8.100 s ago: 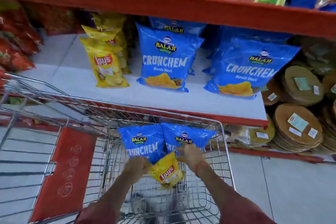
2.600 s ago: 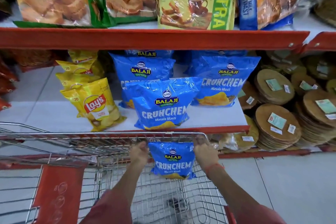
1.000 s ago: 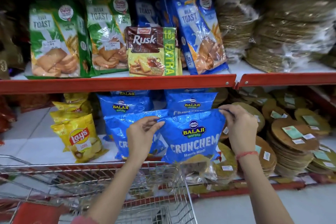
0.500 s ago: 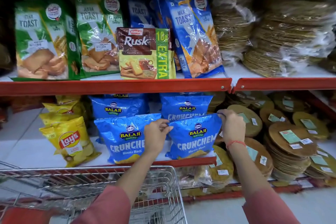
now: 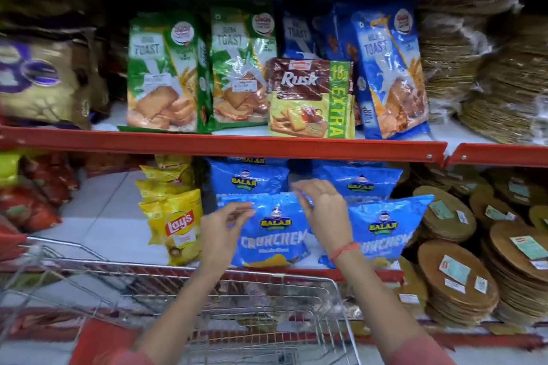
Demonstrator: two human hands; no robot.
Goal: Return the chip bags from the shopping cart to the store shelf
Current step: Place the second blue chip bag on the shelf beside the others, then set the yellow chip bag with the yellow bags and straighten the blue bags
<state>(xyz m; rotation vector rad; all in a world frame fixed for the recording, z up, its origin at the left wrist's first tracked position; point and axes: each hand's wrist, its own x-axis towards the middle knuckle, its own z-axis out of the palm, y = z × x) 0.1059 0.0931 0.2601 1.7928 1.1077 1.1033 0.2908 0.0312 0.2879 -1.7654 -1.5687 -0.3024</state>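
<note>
Two blue Balaji Crunchem chip bags stand side by side at the front of the lower shelf (image 5: 100, 216). My left hand (image 5: 224, 225) pinches the top left corner of the left front bag (image 5: 274, 238). My right hand (image 5: 321, 210) grips its top right corner. The right front bag (image 5: 385, 231) stands free beside my right wrist. Two more blue bags (image 5: 249, 182) stand behind them. Yellow Lay's bags (image 5: 178, 225) stand in a row to the left. The wire shopping cart (image 5: 281, 275) is directly below my arms; its inside is blurred.
Toast packs (image 5: 163, 74) and a Rusk pack (image 5: 311, 98) fill the upper shelf. Stacks of round flatbreads (image 5: 456, 281) crowd the right side. Red snack bags (image 5: 26, 204) lie at the far left. White shelf surface shows left of the Lay's bags.
Both hands have let go of the right front blue bag, which now stands on the shelf, and have shifted left onto the top corners of the left front bag.
</note>
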